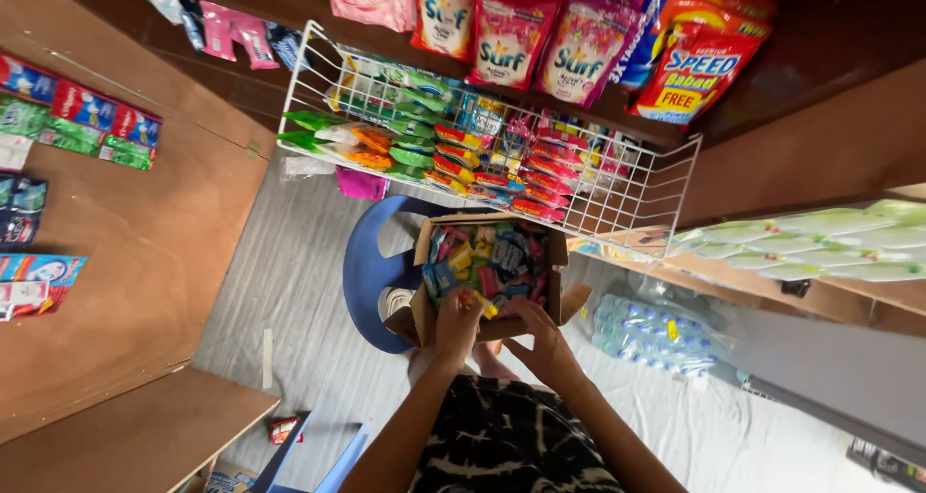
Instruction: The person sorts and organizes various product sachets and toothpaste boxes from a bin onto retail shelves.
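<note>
Two hands work at an open cardboard box [487, 273] that rests on a blue plastic chair [371, 271], seen from above. Left hand [455, 327]: closed on a small yellow sachet [479, 305] pinched between fingertips just over the near edge of the box. Right hand [542, 339]: fingers curled at the near right rim of the box, beside a folded-out flap; whether it grips the flap or only rests against it cannot be told.

Contents of the box: a loose heap of small sachets in blue, pink, yellow and green. Such packets are judged light, thin and pliable, with slick film faces that slide on one another; a pinch at a sealed edge or corner should hold better than a pinch on the flat face. Squeezing the filled middle risks bursting a seam.

Surroundings: a white wire basket [637, 199] above the box, filled with rows of green, orange and red sachets; large detergent pouches [540, 35] hanging on the wooden wall behind; a wrapped pack of water bottles [656, 334] on the floor to the right.
</note>
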